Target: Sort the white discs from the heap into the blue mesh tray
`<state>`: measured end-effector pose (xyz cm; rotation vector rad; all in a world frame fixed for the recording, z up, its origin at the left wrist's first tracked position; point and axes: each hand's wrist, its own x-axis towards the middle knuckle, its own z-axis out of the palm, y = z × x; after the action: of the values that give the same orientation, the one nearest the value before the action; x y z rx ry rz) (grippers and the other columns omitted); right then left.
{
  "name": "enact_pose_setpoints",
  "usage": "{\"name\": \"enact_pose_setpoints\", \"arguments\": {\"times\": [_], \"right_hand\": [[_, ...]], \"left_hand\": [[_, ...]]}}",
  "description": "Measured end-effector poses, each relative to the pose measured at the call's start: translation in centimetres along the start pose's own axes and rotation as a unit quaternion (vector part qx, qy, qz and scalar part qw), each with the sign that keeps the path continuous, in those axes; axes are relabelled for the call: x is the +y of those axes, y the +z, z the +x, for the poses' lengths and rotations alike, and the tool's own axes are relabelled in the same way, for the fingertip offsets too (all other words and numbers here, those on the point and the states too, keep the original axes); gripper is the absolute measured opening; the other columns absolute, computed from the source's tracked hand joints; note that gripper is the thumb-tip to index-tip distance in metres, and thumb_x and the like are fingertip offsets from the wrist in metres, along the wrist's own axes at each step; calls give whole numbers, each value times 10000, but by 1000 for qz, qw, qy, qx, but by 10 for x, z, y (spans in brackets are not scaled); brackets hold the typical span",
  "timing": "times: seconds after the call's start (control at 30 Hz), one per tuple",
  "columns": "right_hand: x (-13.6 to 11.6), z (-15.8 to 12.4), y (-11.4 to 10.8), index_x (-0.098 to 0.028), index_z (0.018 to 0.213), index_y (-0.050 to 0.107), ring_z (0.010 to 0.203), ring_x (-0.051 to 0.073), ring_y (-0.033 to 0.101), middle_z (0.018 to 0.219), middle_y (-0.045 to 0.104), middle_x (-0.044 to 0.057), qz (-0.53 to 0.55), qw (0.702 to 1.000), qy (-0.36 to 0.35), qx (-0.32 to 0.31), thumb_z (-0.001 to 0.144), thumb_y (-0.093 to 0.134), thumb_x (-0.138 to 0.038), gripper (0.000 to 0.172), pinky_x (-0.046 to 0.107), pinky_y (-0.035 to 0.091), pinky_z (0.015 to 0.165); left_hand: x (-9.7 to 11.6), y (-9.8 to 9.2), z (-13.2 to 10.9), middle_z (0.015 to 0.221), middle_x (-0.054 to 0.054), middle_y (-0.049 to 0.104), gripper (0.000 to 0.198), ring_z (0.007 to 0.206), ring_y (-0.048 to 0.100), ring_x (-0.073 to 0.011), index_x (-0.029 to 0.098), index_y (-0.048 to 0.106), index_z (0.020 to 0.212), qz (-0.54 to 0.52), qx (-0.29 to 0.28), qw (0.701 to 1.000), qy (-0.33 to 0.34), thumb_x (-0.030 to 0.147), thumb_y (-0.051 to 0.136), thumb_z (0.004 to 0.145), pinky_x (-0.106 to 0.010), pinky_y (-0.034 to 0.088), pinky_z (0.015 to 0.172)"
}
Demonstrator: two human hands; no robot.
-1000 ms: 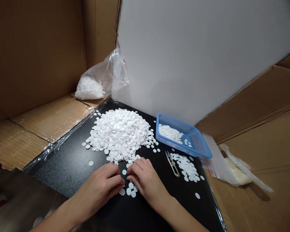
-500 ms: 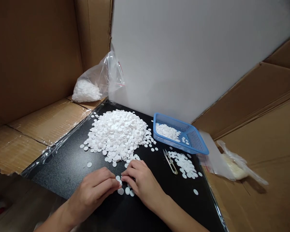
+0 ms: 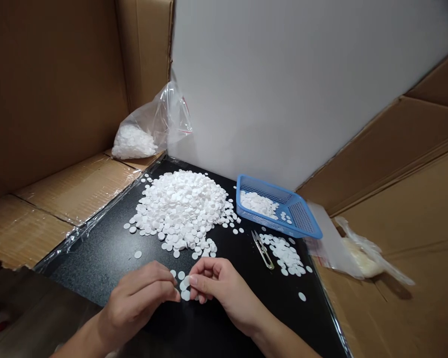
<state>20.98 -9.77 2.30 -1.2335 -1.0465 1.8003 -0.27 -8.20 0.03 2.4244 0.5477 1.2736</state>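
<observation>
Several small white discs lie on the black tabletop between my two hands. My right hand is closed in a pinch, with a white disc at the tips of its thumb and forefinger. On the other side, my left hand has its fingers drawn together beside the loose discs; what it holds, if anything, is mostly hidden by the fingers. Just beyond both hands rises a large heap of the same white discs.
A blue basket holding white discs stands at the back right. Thread snips lie before it, beside a smaller spread of discs. A clear bag of discs rests on cardboard at the back left. Cardboard walls flank the black table.
My left hand has drawn slightly to the left. My right hand has turned, so its thumb now shows on top with a disc at its tips. The heap and basket stay put.
</observation>
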Motion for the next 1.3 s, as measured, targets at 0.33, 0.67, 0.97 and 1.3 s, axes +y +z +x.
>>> {"name": "enact_pose_setpoints", "arguments": {"times": [0.33, 0.67, 0.97, 1.3], "right_hand": [[0, -3, 1, -139, 714, 634, 533, 86, 494, 595, 636, 3, -19, 999, -32, 9, 675, 821, -525, 431, 226, 376, 553], [-3, -6, -2, -170, 749, 597, 574, 124, 514, 627, 601, -2, -76, 995, -61, -19, 774, 715, -504, 355, 253, 405, 583], [-42, -33, -143, -215, 596, 525, 648, 207, 605, 627, 671, 35, -590, 736, 103, 317, 871, 554, -167, 281, 275, 328, 576], [-41, -37, -155, -231, 550, 481, 518, 193, 513, 514, 568, 24, -581, 715, 53, 386, 886, 553, -298, 350, 292, 300, 520]], "left_hand": [[5, -1, 15, 615, 41, 596, 253, 554, 546, -109, 193, 600, 688, -23, -135, 950, -279, 346, 716, 853, -194, 374, 500], [18, 4, 30, 695, -3, 664, 477, 657, 594, -151, 190, 683, 789, -189, -191, 878, -396, 457, 357, 1013, -234, 448, 622], [-36, -44, -9, 919, -40, 650, 217, 856, 610, -226, 243, 683, 944, 161, -42, 933, -318, 365, 504, 927, -301, 458, 750], [-44, -44, -2, 738, -9, 617, 188, 702, 551, -198, 219, 604, 713, 126, -75, 933, -328, 331, 565, 859, -271, 407, 634]]}}
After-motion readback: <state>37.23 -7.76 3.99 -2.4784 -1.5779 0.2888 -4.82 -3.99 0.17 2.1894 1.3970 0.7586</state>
